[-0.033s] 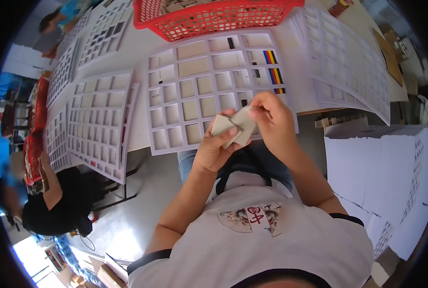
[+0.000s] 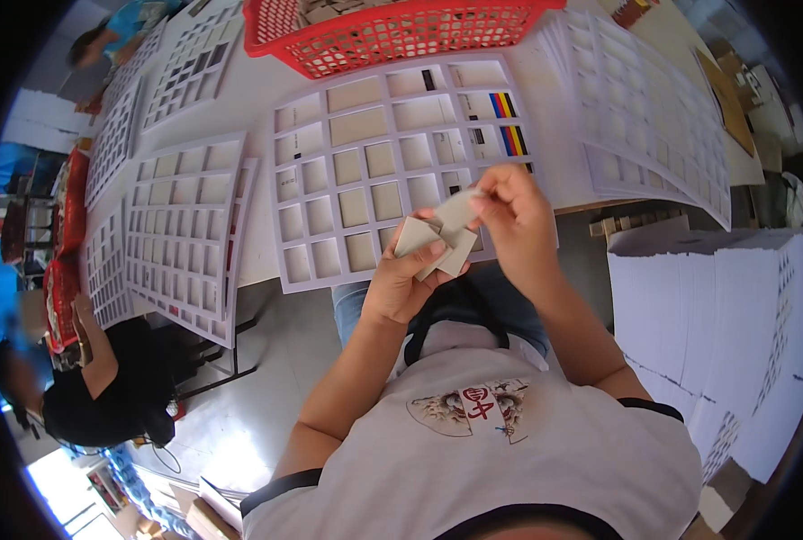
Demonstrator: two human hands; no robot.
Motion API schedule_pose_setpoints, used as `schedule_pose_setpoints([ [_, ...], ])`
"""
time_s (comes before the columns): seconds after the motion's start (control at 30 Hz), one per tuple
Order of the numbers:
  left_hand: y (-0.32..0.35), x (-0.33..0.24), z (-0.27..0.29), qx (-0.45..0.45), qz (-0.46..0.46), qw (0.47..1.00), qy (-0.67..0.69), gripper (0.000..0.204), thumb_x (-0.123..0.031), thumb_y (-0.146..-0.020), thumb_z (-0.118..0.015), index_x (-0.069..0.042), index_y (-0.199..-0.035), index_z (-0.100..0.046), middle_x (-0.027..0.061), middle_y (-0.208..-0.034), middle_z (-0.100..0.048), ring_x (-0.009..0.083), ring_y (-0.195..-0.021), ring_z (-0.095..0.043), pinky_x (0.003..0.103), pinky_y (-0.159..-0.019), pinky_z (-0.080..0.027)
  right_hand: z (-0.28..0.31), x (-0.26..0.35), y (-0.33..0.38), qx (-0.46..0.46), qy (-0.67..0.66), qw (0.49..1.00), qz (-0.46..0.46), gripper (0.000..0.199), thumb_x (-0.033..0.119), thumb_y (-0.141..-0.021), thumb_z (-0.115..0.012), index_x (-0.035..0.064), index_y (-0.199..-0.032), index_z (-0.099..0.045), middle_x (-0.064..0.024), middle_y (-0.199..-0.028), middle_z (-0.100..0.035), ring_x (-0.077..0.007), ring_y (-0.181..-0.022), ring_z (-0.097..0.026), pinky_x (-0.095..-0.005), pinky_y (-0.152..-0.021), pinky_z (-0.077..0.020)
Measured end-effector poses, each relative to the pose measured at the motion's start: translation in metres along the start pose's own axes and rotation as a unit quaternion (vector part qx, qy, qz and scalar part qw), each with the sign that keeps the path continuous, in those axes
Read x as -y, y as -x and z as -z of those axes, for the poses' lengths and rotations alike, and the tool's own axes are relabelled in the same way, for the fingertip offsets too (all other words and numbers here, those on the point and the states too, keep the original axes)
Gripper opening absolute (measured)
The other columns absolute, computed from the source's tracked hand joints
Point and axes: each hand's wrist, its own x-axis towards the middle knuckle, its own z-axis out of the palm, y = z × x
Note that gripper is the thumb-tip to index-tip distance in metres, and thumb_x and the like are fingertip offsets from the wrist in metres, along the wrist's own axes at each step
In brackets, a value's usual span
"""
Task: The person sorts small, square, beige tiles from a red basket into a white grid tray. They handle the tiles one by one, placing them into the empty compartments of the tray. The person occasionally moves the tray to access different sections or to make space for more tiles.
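Above the near edge of the table, my left hand [image 2: 401, 286] is closed around several small grey-beige cardboard pieces [image 2: 418, 238], which are fanned out and overlapping under the thumb. My right hand [image 2: 520, 214] pinches one more cardboard piece [image 2: 457, 211] by its corner, just above the others; this piece is slightly blurred. Beneath and beyond both hands lies a white grid frame [image 2: 322, 283] with many rectangular compartments. Some compartments hold similar grey-beige pieces [image 2: 355, 207], while others show white bottoms. Colour stripes [image 2: 502, 106] mark its right side. My hands hide part of its lower right.
A red plastic basket [image 2: 406, 49] full of cardboard pieces stands behind the frame. More white grid frames [image 2: 239, 193] lie at left, and a stack of them [image 2: 590, 117] at right. White boxes [image 2: 690, 297] stand at right. A person in black [image 2: 104, 387] sits at far left.
My right hand has drawn its cardboard piece up and away from the ones in my left hand, uncovering more of them. The left hand has hardly moved.
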Motion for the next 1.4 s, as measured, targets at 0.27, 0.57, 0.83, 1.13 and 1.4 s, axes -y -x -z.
schedule_pose_setpoints([
  [0.27, 0.022, -0.003, 0.031, 0.043, 0.115, 0.989, -0.082, 0.039, -0.002, -0.082, -0.068, -0.011, -0.118, -0.056, 0.0177, -0.132, -0.054, 0.0335, -0.112, -0.062, 0.043, -0.075, -0.060, 0.054, -0.053, 0.006, 0.061, 0.188, 0.978, -0.061, 0.010, 0.000, -0.084, -0.065, 0.0022, -0.094, -0.066, -0.0070, -0.090, -0.063, -0.0203, -0.080, -0.062, -0.0317, -0.072, -0.0495],
  [0.57, 0.012, 0.017, 0.034, 0.029, 0.110, 0.990, -0.086, 0.041, -0.004, -0.082, -0.070, -0.010, -0.120, -0.055, 0.0189, -0.136, -0.052, 0.0316, -0.114, -0.062, 0.041, -0.077, -0.059, 0.065, -0.067, 0.009, 0.051, 0.274, 0.955, 0.099, 0.013, -0.004, -0.081, -0.064, 0.0010, -0.094, -0.065, -0.0111, -0.093, -0.060, -0.0310, -0.087, -0.060, -0.0384, -0.077, -0.0476],
  [0.83, 0.010, 0.021, 0.026, 0.005, 0.093, 0.994, -0.051, 0.039, -0.002, -0.083, -0.070, -0.009, -0.119, -0.057, 0.0153, -0.132, -0.057, 0.0272, -0.108, -0.064, 0.040, -0.083, -0.060, 0.069, -0.077, 0.008, 0.134, 0.357, 0.907, 0.177, 0.022, 0.000, -0.082, -0.065, 0.0018, -0.104, -0.065, -0.0117, -0.101, -0.061, -0.0314, -0.102, -0.057, -0.0407, -0.086, -0.0472],
  [1.13, 0.013, 0.014, 0.015, -0.031, 0.067, 0.995, -0.066, 0.042, -0.006, -0.086, -0.068, -0.010, -0.124, -0.051, 0.0189, -0.136, -0.053, 0.0313, -0.117, -0.060, 0.044, -0.087, -0.059, 0.046, -0.046, 0.071, 0.081, 0.416, 0.887, 0.183, 0.029, 0.022, -0.085, -0.071, 0.0028, -0.106, -0.064, -0.0129, -0.109, -0.063, -0.0326, -0.105, -0.056, -0.0474, -0.090, -0.0447],
  [1.4, -0.016, 0.032, -0.023, 0.021, -0.037, 0.993, -0.114, 0.039, -0.004, -0.082, -0.069, -0.007, -0.118, -0.055, 0.0178, -0.131, -0.055, 0.0319, -0.114, -0.061, 0.042, -0.084, -0.060, 0.057, -0.033, 0.056, -0.002, -0.036, 0.993, -0.117, 0.017, 0.009, -0.088, -0.069, 0.0033, -0.100, -0.058, -0.0015, -0.085, -0.058, -0.0085, -0.072, -0.057, -0.0222, -0.065, -0.0460],
])
